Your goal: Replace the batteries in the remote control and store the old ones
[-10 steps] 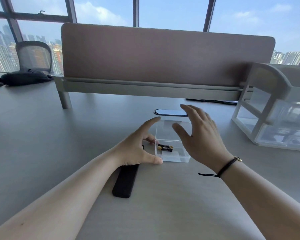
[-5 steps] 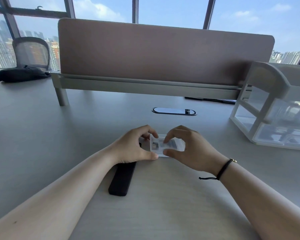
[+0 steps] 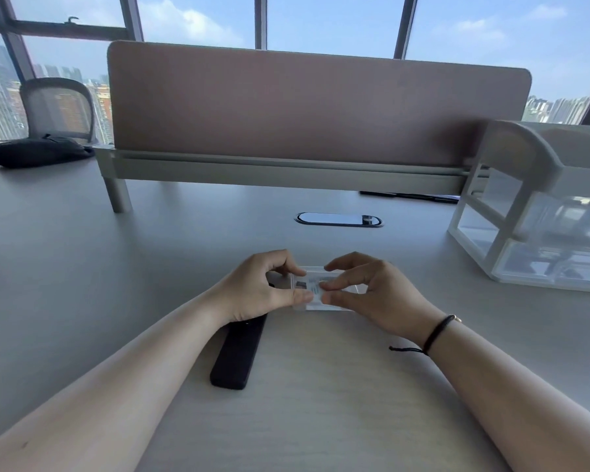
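Both of my hands on the small clear plastic box [image 3: 324, 291], which sits on the desk [image 3: 150, 250] straight ahead of me. Left hand [image 3: 263, 291]: thumb and forefinger pinched on the box's left edge. Right hand [image 3: 372, 294]: fingertips [image 3: 331, 284] pressed on the lid, thumb tucked at the near edge. Neither hand is slack; both grip the box.

1 dark shape shows through the lid near the left end, probably an old battery. Too blurred to count.

Remote control [image 3: 239, 352] lies flat on the desk, its far end under my left wrist, just beside the box. I cannot tell whether its cover is on.

Handling, my judgement: the box looks light, stiff, thin-walled and smooth, so it will likely skate on the desk if pushed from 1 side only. Best held by the 2 short edges, pressing down at the lid's rim. Contents may roll and rattle when tipped.
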Motion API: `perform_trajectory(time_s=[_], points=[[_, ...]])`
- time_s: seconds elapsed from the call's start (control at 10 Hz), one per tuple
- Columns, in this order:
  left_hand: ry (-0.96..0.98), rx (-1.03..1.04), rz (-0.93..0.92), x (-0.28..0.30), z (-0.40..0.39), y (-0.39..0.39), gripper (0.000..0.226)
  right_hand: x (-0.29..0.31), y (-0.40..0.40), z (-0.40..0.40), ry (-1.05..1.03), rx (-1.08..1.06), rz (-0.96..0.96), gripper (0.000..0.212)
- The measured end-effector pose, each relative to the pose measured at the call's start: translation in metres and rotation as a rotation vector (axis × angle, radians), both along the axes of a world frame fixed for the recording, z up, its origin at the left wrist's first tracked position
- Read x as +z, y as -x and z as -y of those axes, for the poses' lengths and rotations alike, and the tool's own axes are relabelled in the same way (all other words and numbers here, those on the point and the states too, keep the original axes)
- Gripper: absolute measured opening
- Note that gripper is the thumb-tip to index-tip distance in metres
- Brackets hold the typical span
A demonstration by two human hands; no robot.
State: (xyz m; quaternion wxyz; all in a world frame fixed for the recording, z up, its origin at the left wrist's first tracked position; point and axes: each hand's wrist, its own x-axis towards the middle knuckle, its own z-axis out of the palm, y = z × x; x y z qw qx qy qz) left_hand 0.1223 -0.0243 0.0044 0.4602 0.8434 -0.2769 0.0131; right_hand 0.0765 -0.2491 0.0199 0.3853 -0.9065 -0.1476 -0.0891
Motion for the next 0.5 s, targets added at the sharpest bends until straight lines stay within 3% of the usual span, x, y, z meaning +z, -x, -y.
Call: perform_trajectory(time_s=[0.2,0.3,0.4,0.5], points=[[0.007,-0.011,0.002,-0.0033,-0.0011,-0.0033,0.038,-0.0093,-0.0007,-0.0024,-0.056,-0.031,0.040,0.010],[0.052,-0.014,-0.035,-0.0014,-0.0003,-0.0024,0.025,-0.0118,-0.0017,-0.0012,-0.097,-0.028,0.052,0.015],[0.143,0.019,-0.063,0.0010,0.0003,-0.0025,0.016,-0.0105,-0.0033,0.0026,-0.196,-0.041,0.099,0.029],[0.204,0.138,-0.070,-0.0011,-0.0006,-0.0060,0.023,-0.0101,-0.0026,0.0026,-0.172,-0.082,0.039,0.051]])
